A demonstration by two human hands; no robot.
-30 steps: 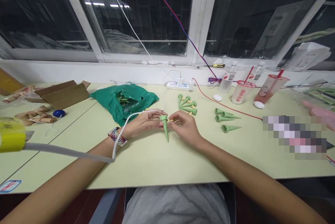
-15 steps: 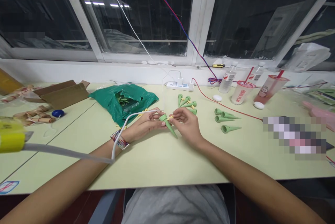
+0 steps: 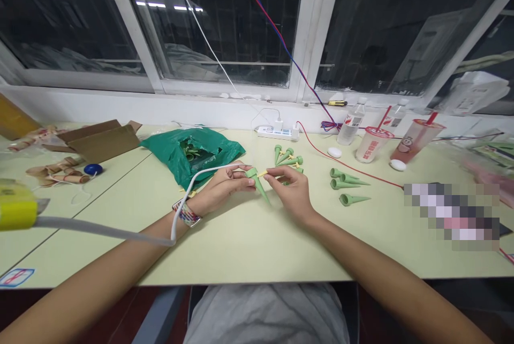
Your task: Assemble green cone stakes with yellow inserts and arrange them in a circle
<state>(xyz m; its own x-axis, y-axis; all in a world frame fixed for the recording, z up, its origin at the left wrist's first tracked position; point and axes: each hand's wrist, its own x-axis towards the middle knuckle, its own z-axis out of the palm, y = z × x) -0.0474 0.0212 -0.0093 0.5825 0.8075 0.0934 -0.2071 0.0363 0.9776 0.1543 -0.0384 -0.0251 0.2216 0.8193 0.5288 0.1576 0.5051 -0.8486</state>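
Note:
My left hand [image 3: 220, 187] grips a green plant watering spike [image 3: 260, 188] near its capped top, with the pointed end slanting down to the right. From the other side, my right hand [image 3: 292, 194] pinches a small yellow valve [image 3: 262, 173] between thumb and fingertips, at the neck of the spike. Whether the valve sits inside the spike or only touches it, I cannot tell. Behind my right hand lie several capped green spikes with yellow valves [image 3: 289, 159]. Farther right rest several open-topped green spikes [image 3: 348, 183].
A torn green plastic bag [image 3: 160, 148] holding green parts lies beyond my left hand. Wooden toys with a blue ball [image 3: 93, 169] and a cardboard box [image 3: 102, 143] are at left. A white cable [image 3: 173, 229] crosses over my left wrist. Drink cups [image 3: 373, 146] and a power strip [image 3: 277, 133] stand at the back.
The yellow valve now points level between the spike and my right fingertips and shows more of its length. My right hand has shifted slightly. The whole view has moved a little.

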